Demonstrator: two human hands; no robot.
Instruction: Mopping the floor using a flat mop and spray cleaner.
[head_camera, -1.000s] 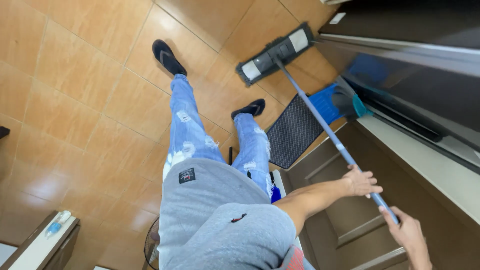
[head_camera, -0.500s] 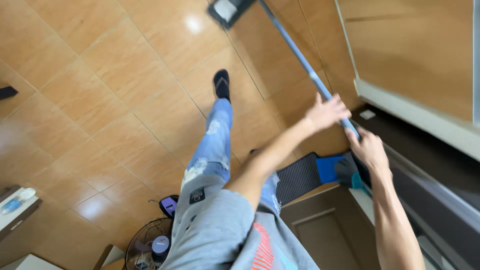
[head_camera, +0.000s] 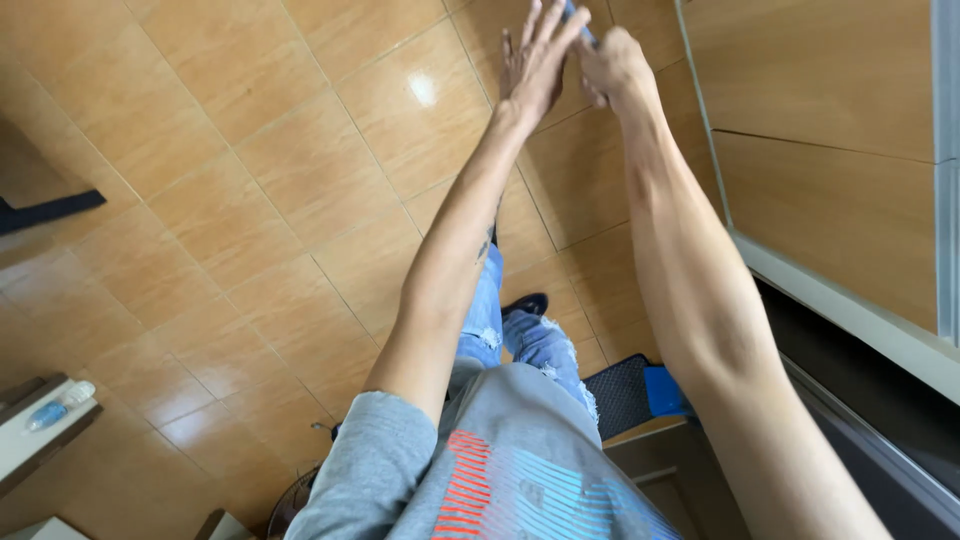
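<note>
Up at twelve o'clock, your right hand (head_camera: 615, 65) clamps the blue mop handle (head_camera: 577, 14) while your left hand (head_camera: 533, 60) steadies it, fingers splayed, both arms extended for reach.

Both arms stretched straight out, reaching far forward and up from torso, forearms bare, running side by side and converging toward hands. Left hand (head_camera: 535, 60) open, fingers extended and slightly spread, palm turned toward right hand, fingertips at top edge of view. Right hand (head_camera: 612, 68) closed in fist, knuckles up, just beside left hand, nearly touching. Left elbow near straight, grey sleeve at upper arm. Right forearm closer to camera, looming large.
</note>
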